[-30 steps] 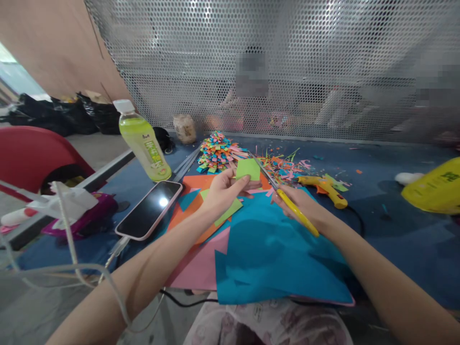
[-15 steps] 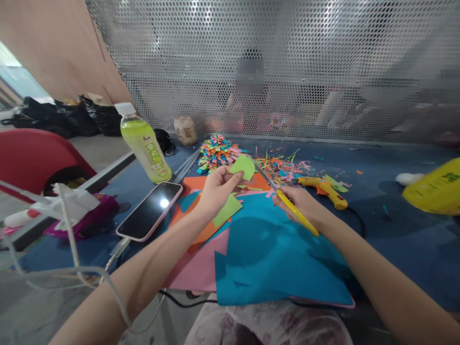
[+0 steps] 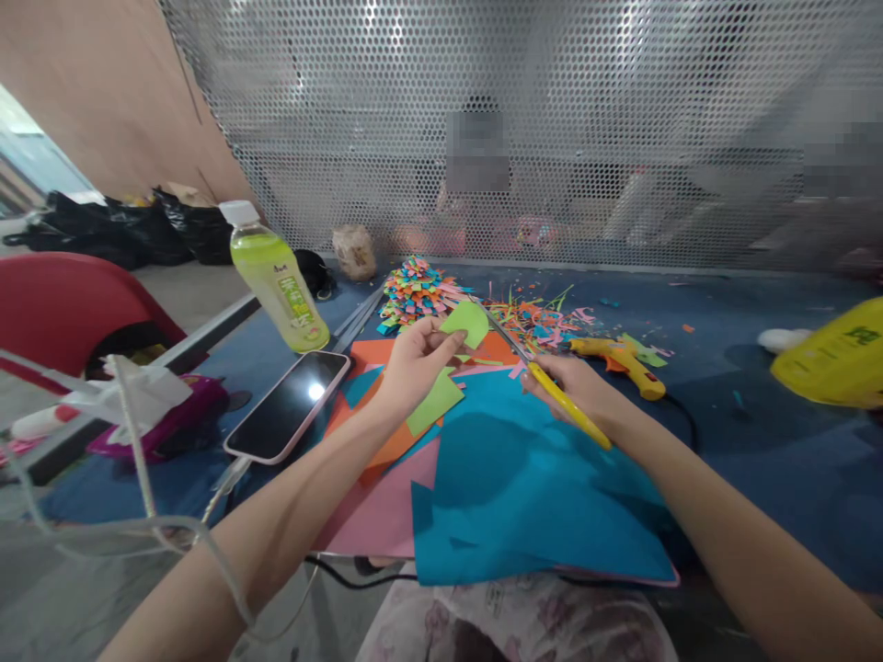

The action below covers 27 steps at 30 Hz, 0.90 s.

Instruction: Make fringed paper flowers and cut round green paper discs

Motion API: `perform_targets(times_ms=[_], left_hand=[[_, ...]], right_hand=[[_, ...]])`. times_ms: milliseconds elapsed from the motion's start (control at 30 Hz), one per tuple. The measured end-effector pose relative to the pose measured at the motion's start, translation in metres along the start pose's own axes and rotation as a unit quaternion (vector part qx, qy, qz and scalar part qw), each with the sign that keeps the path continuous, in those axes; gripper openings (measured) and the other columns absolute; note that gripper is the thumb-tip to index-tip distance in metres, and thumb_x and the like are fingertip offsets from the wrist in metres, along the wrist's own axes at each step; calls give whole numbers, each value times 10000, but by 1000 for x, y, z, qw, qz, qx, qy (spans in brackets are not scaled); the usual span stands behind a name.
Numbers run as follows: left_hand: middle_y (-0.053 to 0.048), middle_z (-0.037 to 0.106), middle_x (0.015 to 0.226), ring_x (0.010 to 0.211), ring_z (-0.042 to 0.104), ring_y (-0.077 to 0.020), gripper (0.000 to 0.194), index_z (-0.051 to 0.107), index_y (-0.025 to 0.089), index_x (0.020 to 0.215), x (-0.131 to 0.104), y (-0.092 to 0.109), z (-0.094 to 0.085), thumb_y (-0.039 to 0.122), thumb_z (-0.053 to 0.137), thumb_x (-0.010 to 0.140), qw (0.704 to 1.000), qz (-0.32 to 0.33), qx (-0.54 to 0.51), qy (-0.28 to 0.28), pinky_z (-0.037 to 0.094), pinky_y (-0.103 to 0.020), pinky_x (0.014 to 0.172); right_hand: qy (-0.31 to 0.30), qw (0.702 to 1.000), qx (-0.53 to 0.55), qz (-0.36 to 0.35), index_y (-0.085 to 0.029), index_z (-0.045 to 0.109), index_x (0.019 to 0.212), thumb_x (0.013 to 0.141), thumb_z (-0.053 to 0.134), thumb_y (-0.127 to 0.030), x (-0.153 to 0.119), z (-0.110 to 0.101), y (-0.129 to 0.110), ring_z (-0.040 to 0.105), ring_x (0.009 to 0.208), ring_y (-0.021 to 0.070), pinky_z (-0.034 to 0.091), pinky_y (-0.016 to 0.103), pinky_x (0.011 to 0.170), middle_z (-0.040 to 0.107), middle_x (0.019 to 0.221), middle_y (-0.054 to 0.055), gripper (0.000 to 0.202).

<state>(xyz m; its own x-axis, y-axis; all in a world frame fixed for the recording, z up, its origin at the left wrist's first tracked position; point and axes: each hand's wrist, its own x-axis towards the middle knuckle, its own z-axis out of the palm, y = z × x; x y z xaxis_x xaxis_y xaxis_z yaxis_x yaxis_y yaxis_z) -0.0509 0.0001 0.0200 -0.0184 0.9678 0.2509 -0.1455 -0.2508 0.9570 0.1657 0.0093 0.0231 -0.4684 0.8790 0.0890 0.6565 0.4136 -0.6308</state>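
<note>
Between thumb and fingers, my left hand (image 3: 422, 357) pinches a small green piece of paper (image 3: 467, 323) with a rounded edge. My right hand (image 3: 569, 384) is closed round yellow-handled scissors (image 3: 567, 405), whose blades point up and left close beside the green paper. Whether the blades touch the paper I cannot tell. Below the hands lie blue paper (image 3: 538, 487), orange paper (image 3: 393, 450), pink paper (image 3: 386, 515) and another green piece (image 3: 436, 401). Just behind my left hand stands a cone-shaped heap of small multicoloured paper strips (image 3: 418, 292).
Paper scraps (image 3: 538, 317) and a yellow glue gun (image 3: 621, 360) lie to the right. A phone (image 3: 286, 409), a drink bottle (image 3: 276, 276) and a purple tissue pack (image 3: 166, 432) are on the left. A perforated metal panel (image 3: 586, 119) borders the table's back; a yellow bottle (image 3: 838, 359) is far right.
Both hands keep almost the same place and grip, with the green paper and scissors barely shifted. The view has moved very slightly.
</note>
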Motion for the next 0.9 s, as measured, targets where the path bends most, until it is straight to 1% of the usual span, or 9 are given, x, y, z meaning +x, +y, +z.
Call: perform_targets(times_ms=[167, 267, 400, 533, 667, 800, 900], left_hand=[[20, 646, 635, 611, 650, -113, 277, 553, 164, 718, 2, 1, -2, 355, 745, 661, 999, 13, -23, 43, 521, -211, 550], [31, 636, 616, 562, 619, -91, 272, 560, 166, 710, 2, 4, -2, 345, 755, 646, 998, 19, -28, 59, 519, -201, 542], [31, 634, 609, 514, 593, -78, 264, 574, 161, 700, 1, 5, -3, 357, 747, 661, 999, 30, 5, 43, 515, -206, 543], [30, 630, 590, 507, 599, -90, 262, 581, 161, 704, 0, 6, -1, 358, 748, 664, 999, 31, 19, 31, 501, -210, 523], [26, 633, 609, 506, 590, -81, 274, 577, 153, 702, 0, 6, -1, 357, 753, 651, 999, 32, 12, 35, 506, -208, 523], [33, 615, 610, 502, 570, -71, 293, 584, 147, 724, 2, 6, -4, 368, 757, 638, 999, 30, 5, 44, 514, -209, 527], [36, 619, 621, 525, 573, -72, 305, 606, 154, 794, 5, 4, -7, 354, 764, 627, 997, 42, -12, 68, 519, -212, 535]], right_hand=[[4, 1000, 15, 22, -205, 514, 691, 817, 460, -567, -1, 0, -2, 406, 488, 128, 271, 264, 472, 398, 507, -32, 388], [5, 1000, -3, 16, -204, 516, 675, 814, 449, -570, 0, 0, -3, 422, 510, 139, 287, 272, 487, 423, 523, -18, 397], [7, 1000, -13, -17, -198, 527, 699, 823, 458, -514, 1, 1, 0, 493, 609, 163, 341, 285, 544, 536, 641, 22, 346], [5, 1000, -10, -18, -195, 544, 742, 835, 461, -477, 2, 0, 4, 517, 647, 173, 354, 283, 553, 568, 682, 34, 308], [8, 1000, -17, -4, -186, 562, 746, 827, 466, -509, 1, -1, 2, 509, 625, 166, 349, 279, 535, 583, 686, 39, 347], [5, 1000, -11, 28, -179, 561, 706, 799, 469, -580, 0, -3, -4, 466, 544, 138, 315, 268, 492, 562, 640, 29, 421], [12, 999, -10, 44, -182, 555, 681, 779, 469, -618, 0, -3, -8, 436, 506, 133, 288, 266, 477, 481, 544, 3, 455]])
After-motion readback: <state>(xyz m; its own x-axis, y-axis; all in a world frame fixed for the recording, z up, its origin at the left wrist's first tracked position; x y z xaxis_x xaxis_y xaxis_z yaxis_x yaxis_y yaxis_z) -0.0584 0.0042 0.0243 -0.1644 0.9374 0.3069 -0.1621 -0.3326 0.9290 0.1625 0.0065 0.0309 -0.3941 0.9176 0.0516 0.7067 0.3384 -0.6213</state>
